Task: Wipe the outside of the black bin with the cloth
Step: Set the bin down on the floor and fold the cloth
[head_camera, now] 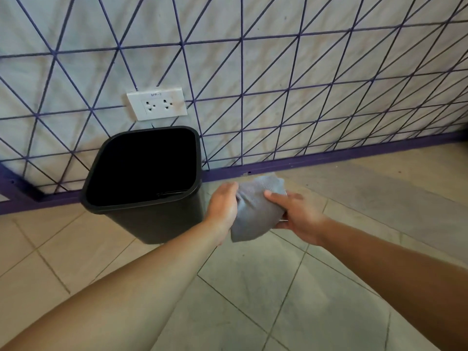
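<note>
The black bin (157,221) is a plain plastic container with a rectangular mouth, rounded corners and a thickened rim. Its walls become narrower toward the bottom. The inside is so dark that nothing in it can be seen; only a faint light streak shows on the inner wall near the front rim. The bin stands upright on the tiled floor (253,287), with its back edge very near the wall (278,72) or touching it; which one I cannot tell. A white double socket (157,103) is on the wall just above it, at 12 o'clock from the bin.

The cloth (253,211) is grey, soft and bunched, with one corner standing up at the top. Both hands hold it in the air above the floor. The left hand (222,206) grips its left edge with curled fingers, and the right hand (298,219) grips its right side, the thumb lying over the top of the fabric.

From the bin, the cloth and hands are at about 3 o'clock. The left hand is just beside the bin's right wall, but contact is not clear. The cloth itself does not touch the bin.

The wall is pale, crossed by purple lines forming triangles, with a purple baseboard (329,155) at the bottom.
</note>
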Available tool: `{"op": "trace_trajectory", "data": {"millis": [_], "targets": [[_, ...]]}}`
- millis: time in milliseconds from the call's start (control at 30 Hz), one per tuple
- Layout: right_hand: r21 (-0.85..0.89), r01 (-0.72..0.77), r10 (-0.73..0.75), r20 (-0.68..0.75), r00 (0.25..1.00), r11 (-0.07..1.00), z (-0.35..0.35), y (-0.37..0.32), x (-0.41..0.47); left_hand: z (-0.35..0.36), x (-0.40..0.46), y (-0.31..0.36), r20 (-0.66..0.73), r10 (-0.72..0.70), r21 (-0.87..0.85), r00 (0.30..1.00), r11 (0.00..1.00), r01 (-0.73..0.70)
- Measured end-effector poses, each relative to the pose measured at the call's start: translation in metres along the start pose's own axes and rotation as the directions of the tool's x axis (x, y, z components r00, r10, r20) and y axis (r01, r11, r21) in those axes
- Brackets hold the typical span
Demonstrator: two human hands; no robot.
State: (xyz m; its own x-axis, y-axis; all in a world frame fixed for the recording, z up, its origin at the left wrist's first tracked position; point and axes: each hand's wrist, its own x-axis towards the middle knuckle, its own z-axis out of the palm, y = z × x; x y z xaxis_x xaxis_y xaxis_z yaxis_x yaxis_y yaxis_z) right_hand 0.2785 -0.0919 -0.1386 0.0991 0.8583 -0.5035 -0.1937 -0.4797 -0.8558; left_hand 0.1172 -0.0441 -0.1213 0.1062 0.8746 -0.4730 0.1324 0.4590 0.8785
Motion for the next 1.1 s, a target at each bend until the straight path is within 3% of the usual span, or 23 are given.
{"op": "trace_trajectory", "data": {"millis": [167,233,333,500,767,1000,1100], "targets": [[-0.173,0.061,-0.112,-0.302,0.947,0.983,0.005,0.024,0.045,0.022,0.028,-0.026,-0.021,-0.226,0.051,0.974,0.973,0.227],[-0.295,0.056,-0.166,-0.364,0.916,0.954,0.002,0.030,0.061,0.027,0.044,-0.035,-0.102,-0.179,0.080,0.979,0.979,0.187],[-0.392,0.054,-0.212,-0.370,0.905,0.918,-0.003,0.032,0.084,0.034,0.071,-0.040,-0.242,0.002,0.282,0.970,0.957,0.068],[-0.392,0.045,-0.187,-0.332,0.925,0.919,-0.007,0.040,0.132,0.042,0.117,-0.044,-0.304,0.203,0.410,0.931,0.910,-0.065],[-0.435,0.032,-0.182,-0.309,0.933,0.900,-0.011,0.066,0.178,0.043,0.165,-0.072,-0.356,0.165,0.408,0.920,0.913,-0.005],[-0.612,-0.050,-0.214,-0.350,0.912,0.790,-0.006,0.062,0.180,0.037,0.176,-0.079,-0.352,0.235,0.535,0.906,0.845,-0.011],[-0.619,-0.082,-0.195,-0.366,0.910,0.781,-0.007,0.060,0.172,0.033,0.178,-0.076,-0.358,0.186,0.551,0.915,0.834,0.046]]}}
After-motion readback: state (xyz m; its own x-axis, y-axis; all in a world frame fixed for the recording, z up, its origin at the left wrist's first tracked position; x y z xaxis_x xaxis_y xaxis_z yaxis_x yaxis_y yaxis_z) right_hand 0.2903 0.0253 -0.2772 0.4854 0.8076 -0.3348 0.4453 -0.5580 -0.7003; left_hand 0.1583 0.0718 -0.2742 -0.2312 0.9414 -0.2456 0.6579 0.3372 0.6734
